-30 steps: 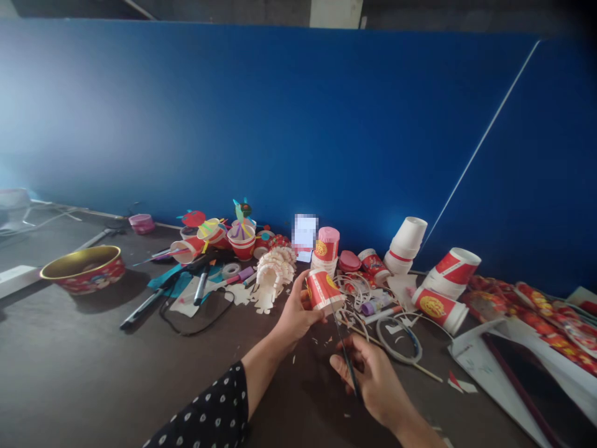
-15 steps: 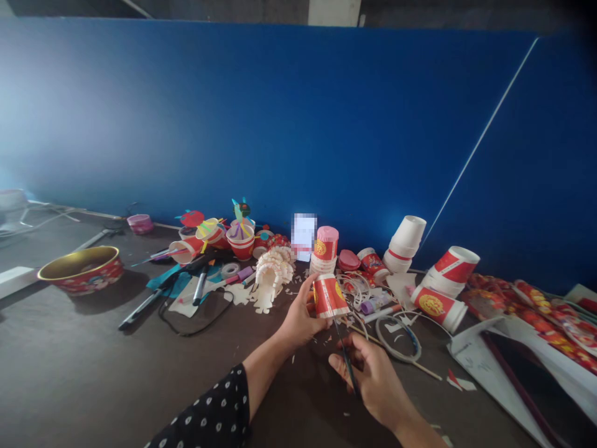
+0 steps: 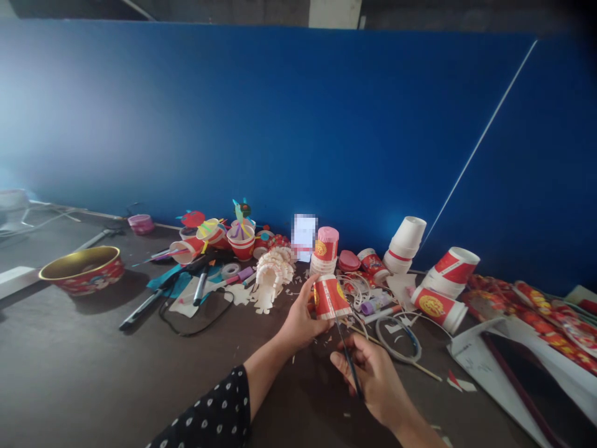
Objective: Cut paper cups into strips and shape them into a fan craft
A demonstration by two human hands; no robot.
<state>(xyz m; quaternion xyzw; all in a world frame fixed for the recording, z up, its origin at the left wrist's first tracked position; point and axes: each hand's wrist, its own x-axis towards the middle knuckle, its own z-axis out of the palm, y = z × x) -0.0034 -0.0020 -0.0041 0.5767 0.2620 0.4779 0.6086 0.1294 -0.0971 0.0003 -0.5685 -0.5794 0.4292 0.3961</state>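
My left hand (image 3: 302,317) grips a red and white paper cup (image 3: 330,297) from its left side. The cup is upside down, its rim facing down toward me, with yellow print on the red. In my right hand (image 3: 368,376) is a pair of dark-handled scissors (image 3: 349,359), fingers curled round the handles. Their blades point up and away from me and meet the cup's rim; how far they are apart is too fine to tell. A thin line runs up the cup's wall above the blades. Small white paper scraps lie on the table around my hands.
Behind the cup stand stacked cups (image 3: 328,244) and a bright phone screen (image 3: 304,235). Cut white cups (image 3: 275,274) lie left of my hands, a red-gold bowl (image 3: 86,277) farther left. To the right are a tape ring (image 3: 398,339), tipped cups (image 3: 438,308) and a dark phone (image 3: 536,379).
The scissors have drawn slightly down from the cup's wall toward its rim, and the cup has shifted a little. Both hands keep their holds.
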